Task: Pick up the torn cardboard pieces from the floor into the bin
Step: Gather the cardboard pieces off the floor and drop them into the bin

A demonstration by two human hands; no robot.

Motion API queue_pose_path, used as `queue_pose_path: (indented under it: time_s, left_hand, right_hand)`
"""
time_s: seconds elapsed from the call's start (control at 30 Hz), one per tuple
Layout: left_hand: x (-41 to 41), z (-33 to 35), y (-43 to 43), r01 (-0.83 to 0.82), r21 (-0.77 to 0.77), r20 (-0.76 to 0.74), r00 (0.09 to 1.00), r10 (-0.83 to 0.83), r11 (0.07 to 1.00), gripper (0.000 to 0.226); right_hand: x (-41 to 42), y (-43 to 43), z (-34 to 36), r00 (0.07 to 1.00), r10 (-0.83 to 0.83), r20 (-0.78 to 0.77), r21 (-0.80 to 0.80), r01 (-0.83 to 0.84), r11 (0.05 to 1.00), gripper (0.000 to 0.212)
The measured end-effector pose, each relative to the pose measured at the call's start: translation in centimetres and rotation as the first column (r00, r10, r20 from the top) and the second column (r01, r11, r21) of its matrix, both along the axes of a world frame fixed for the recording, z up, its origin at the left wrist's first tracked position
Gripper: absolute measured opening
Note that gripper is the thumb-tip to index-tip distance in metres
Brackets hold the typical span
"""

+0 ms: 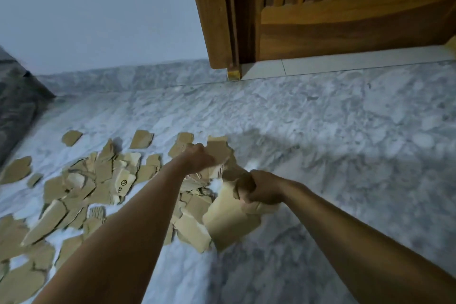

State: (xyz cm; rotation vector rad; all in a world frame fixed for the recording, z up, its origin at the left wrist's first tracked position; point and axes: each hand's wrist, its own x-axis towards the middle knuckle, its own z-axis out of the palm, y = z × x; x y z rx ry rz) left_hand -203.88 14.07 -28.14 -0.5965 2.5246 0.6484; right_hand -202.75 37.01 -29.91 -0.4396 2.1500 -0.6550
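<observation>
The torn cardboard pieces [98, 180] are lying scattered in a loose heap on the marble floor [345, 155], mostly toward the left. The left hand [198, 159] is curling its fingers onto a brown piece [218, 150] at the heap's far edge. The right hand [262, 191] is clutching the upper edge of a large pale piece [229, 222], fingers closed tight around it. Beyond them a wooden door [345, 20] is standing beside the pale wall [98, 7], and grey fabric [17, 106] is lying at the far left.

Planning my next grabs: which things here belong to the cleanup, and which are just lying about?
Job: left hand gripping a cardboard piece; right hand holding a larger piece; scattered pieces on the floor. No bin visible.
Bystanders: wooden door; grey fabric.
</observation>
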Motion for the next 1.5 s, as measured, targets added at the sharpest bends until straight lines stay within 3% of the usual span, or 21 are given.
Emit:
queue_pose_path:
  time_s: [0.07,0.2,0.33,0.4,0.47,0.57,0.77,0.83,0.9,1.03,1.13,1.23,1.33,1.43,1.5]
  left_hand:
    - [-1.4,-2.4,0.0,0.156,0.001,0.032,0.987,-0.156,0.988,0.055]
    - [-2.8,-7.3,0.1,0.425,-0.096,0.026,0.905,-0.424,0.9,0.068]
    - [-3.5,-8.9,-0.6,0.517,-0.187,-0.074,0.841,-0.536,0.836,0.066]
    - [-3.6,-8.9,-0.6,0.536,-0.182,-0.11,0.822,-0.559,0.824,0.064]
    - [-3.7,-8.5,-0.3,0.514,-0.078,-0.145,0.842,-0.52,0.854,0.062]
    - [-3.3,-7.6,-0.6,0.438,0.068,-0.259,0.875,-0.408,0.896,0.055]
    - [-1.6,-2.5,-6.8,0.22,0.26,-0.483,0.873,-0.07,0.94,0.04]
    - [-0.3,-0.6,-9.3,0.154,0.457,-0.42,0.906,0.06,0.876,0.045]
    - [1.8,0.5,-11.4,0.055,0.546,-0.29,0.949,0.127,0.836,0.058]
    - [7.3,0.5,-14.8,-0.024,0.342,-0.113,0.991,0.067,0.94,0.056]
    - [10.8,-0.7,-15.9,-0.002,0.317,0.03,1.0,-0.008,0.948,0.04]
    - [12.9,-2.2,-15.0,-0.033,0.353,0.056,0.998,0.015,0.935,0.025]
    - [13.9,-2.4,-13.9,-0.045,0.338,0.025,0.999,0.039,0.94,0.017]
    - [14.0,-2.1,-13.9,-0.075,0.367,0.007,0.997,0.078,0.927,0.015]
    - [13.7,-1.8,-14.0,-0.076,0.343,0.003,0.997,0.08,0.936,0.015]
  right_hand:
    - [0.6,-2.2,-2.2,0.999,-0.037,-0.033,-0.004,0.037,0.999,0.073]
    - [1.5,-4.1,-6.9,0.968,-0.022,-0.251,0.018,0.027,0.999,0.083]
    - [2.7,-4.1,-8.0,0.962,-0.085,-0.259,0.013,0.092,0.996,0.062]
    - [3.4,-4.6,-7.5,0.955,-0.106,-0.276,0.033,0.12,0.992,0.061]
    - [3.8,-5.4,-6.9,0.942,-0.073,-0.326,0.124,0.119,0.985,0.066]
    - [4.3,-6.2,-6.4,0.913,-0.05,-0.404,0.199,0.141,0.97,0.056]
    - [5.2,-6.6,-5.2,0.876,0.014,-0.482,0.233,0.112,0.966,0.044]
    - [5.2,-7.0,-4.9,0.864,0.065,-0.499,0.243,0.068,0.968,0.038]
    - [5.1,-7.7,-4.7,0.849,0.124,-0.513,0.253,0.011,0.967,0.035]
    - [4.3,-8.6,-4.7,0.874,0.209,-0.439,0.239,-0.111,0.965,0.045]
    - [2.8,-8.6,-4.7,0.92,0.193,-0.342,0.222,-0.12,0.968,0.045]
    - [1.6,-8.2,-4.9,0.961,0.063,-0.269,0.218,-0.003,0.976,0.048]
    - [0.6,-7.1,-4.3,0.939,-0.054,-0.339,0.227,0.138,0.964,0.052]
    - [-0.7,-5.7,-2.8,0.901,-0.265,-0.345,0.11,0.319,0.941,0.049]
    - [-1.3,-5.5,-1.1,0.899,-0.308,-0.312,0.033,0.335,0.942,0.051]
